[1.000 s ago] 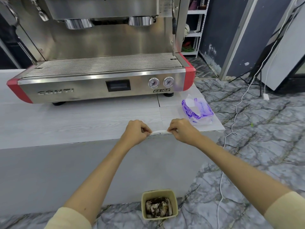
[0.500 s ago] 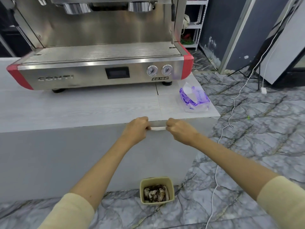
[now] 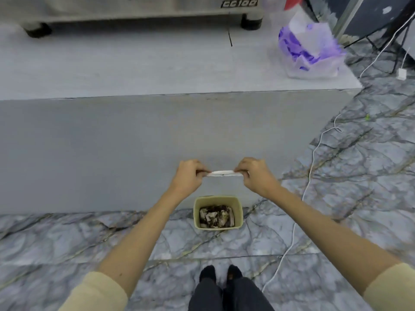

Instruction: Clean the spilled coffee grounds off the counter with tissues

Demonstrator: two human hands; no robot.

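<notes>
A person's left hand (image 3: 188, 176) pinches one end of a folded white tissue (image 3: 221, 173), stretched level in front of the grey face of the pale grey wood-grain counter (image 3: 134, 70), well below its front edge; the right hand (image 3: 258, 176) pinches the other end. Directly beneath the tissue, a small cream rectangular plastic bin (image 3: 239, 206) stands on the grey marble-patterned floor (image 3: 348, 176) against the counter's foot, holding crumpled stained tissues. At the counter's back edge sits the base of a stainless-steel espresso machine (image 3: 134, 10); near its right front corner lies an opened purple-and-clear plastic tissue pack (image 3: 310, 50)
</notes>
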